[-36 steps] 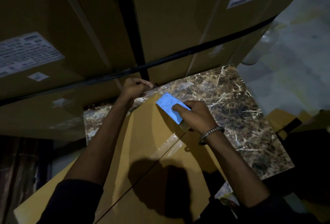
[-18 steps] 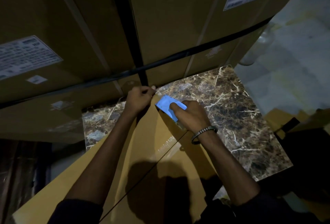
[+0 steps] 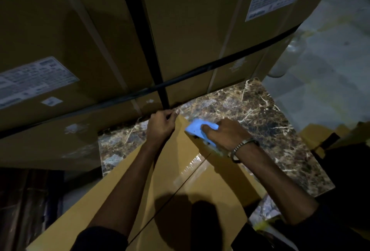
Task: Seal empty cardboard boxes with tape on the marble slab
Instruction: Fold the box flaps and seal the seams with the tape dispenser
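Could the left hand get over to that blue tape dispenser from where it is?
Probably yes. The left hand grips the far edge of the cardboard box, close beside the blue tape dispenser that the right hand holds; only bare box top lies between them.

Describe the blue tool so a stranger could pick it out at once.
Start at the brown veined marble slab below the wall of stacked cartons. A tan cardboard box lies on it, with clear tape along its centre seam. At the box's far corner, under the right hand, sits the blue tool, the only bright blue thing among browns.
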Available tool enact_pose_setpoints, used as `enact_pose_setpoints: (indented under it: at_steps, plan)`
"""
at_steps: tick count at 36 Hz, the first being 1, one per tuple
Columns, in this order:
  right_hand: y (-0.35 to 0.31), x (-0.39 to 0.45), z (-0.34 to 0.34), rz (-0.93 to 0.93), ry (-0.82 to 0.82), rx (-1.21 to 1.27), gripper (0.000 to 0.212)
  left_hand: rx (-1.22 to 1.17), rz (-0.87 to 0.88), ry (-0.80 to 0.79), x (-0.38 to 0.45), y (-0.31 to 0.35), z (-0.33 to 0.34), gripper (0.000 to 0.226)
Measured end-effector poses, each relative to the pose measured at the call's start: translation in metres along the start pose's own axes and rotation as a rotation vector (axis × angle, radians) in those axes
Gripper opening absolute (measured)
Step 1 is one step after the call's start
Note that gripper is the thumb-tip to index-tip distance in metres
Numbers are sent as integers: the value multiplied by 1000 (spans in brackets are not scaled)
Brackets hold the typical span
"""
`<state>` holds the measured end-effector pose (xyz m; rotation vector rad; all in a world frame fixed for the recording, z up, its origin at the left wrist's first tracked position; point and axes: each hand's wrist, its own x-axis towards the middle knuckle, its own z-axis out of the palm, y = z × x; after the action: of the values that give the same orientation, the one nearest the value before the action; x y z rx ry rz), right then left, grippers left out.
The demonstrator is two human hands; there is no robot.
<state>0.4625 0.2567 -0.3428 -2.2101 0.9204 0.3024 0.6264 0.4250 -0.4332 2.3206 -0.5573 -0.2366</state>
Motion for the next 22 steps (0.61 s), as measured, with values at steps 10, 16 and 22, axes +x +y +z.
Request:
enact_pose_setpoints:
  at_steps: [10,16,22]
  plan:
    - [30,-27,2,-12,86,-176,59,52,19,110,-8,4,8,37]
    - [30,-28,5,26,117,-205,60,131,334,75,-49,20,25,41]
    - [32,-29,1,40,81,-198,62,315,453,-49,-60,9,47,41]
